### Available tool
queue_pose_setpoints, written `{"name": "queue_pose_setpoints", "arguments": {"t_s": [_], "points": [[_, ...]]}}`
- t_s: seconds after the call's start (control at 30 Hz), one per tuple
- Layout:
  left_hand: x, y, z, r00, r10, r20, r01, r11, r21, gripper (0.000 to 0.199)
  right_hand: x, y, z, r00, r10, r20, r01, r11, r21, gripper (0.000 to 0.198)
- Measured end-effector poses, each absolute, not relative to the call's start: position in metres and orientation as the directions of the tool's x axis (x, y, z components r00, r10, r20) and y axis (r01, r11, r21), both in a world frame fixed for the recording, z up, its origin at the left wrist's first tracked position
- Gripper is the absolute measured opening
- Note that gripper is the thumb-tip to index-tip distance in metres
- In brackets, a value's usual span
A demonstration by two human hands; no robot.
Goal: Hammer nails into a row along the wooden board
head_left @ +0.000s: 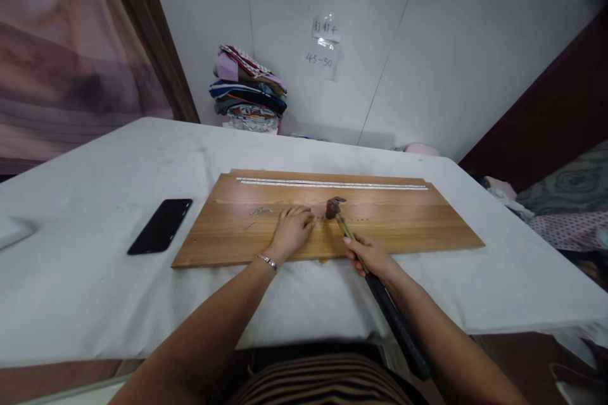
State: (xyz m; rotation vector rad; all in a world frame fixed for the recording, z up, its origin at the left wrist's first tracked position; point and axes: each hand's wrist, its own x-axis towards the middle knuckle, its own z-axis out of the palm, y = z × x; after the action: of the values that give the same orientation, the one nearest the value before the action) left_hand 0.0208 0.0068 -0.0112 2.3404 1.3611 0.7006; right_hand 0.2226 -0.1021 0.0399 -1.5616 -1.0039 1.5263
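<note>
A wooden board (399,234) lies flat in front of me. My right hand (368,254) is wrapped round the handle of a claw hammer (333,207), whose rusty head is just above or on the board. My left hand (293,229) rests on the board left of the hammer head, fingers bent together; whatever is between the fingertips is too small to make out. A row of small nails (361,220) runs along the board right of the hammer head. Several loose nails (259,211) lie in a little heap left of my left hand.
Two white printed strips (332,184) lie along the board's far edge. A black phone (160,226) is left of the board on the white-covered table (95,304). Folded clothes (249,92) are stacked against the wall, where paper notes (323,60) hang.
</note>
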Motion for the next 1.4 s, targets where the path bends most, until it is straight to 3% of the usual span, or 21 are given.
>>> {"name": "queue_pose_setpoints", "arguments": {"t_s": [1.4], "points": [[0.0210,0.0061,-0.0097,0.413,0.885,0.213,0.703,-0.459,0.543,0.024,0.2244,-0.1021,0.0391,-0.001,0.903,-0.430,0.039,-0.430,-0.902,0.054]]}}
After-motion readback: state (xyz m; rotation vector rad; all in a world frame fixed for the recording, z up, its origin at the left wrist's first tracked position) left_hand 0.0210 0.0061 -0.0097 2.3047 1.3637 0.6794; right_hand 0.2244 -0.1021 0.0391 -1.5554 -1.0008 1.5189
